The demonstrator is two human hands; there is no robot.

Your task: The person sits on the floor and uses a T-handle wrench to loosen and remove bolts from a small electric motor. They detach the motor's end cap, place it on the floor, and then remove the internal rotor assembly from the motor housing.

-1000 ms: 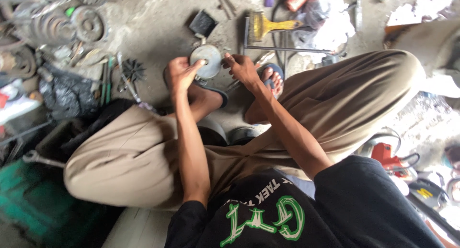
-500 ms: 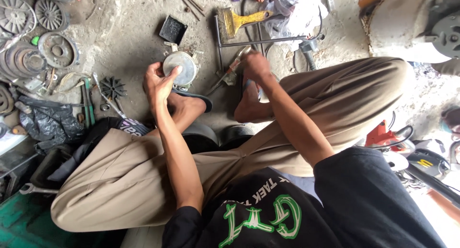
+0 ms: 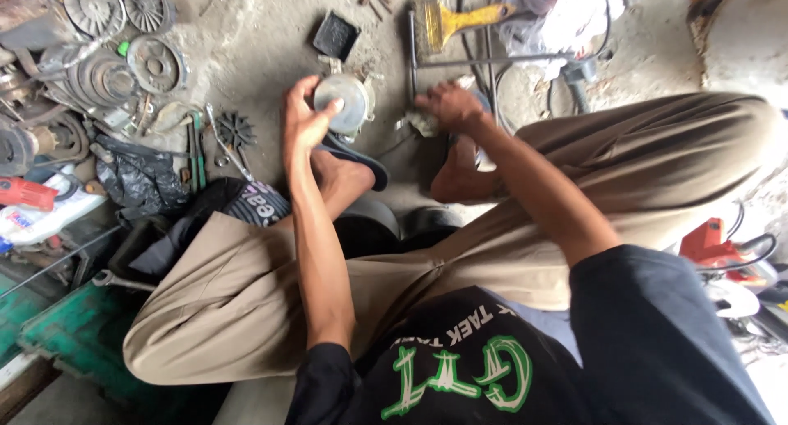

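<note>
We reach both arms forward and down between our bent knees. Our left hand [image 3: 305,117] is cupped, its fingers curled and the thumb spread apart. Our right hand [image 3: 447,107] is palm down, its fingers bent closed.

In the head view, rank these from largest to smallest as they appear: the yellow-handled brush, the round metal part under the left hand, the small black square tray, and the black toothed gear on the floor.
1. Yellow-handled brush
2. Round metal part, partly hidden by the left hand
3. Small black square tray and black toothed gear: they look about alike, so no firm ranking.
</note>
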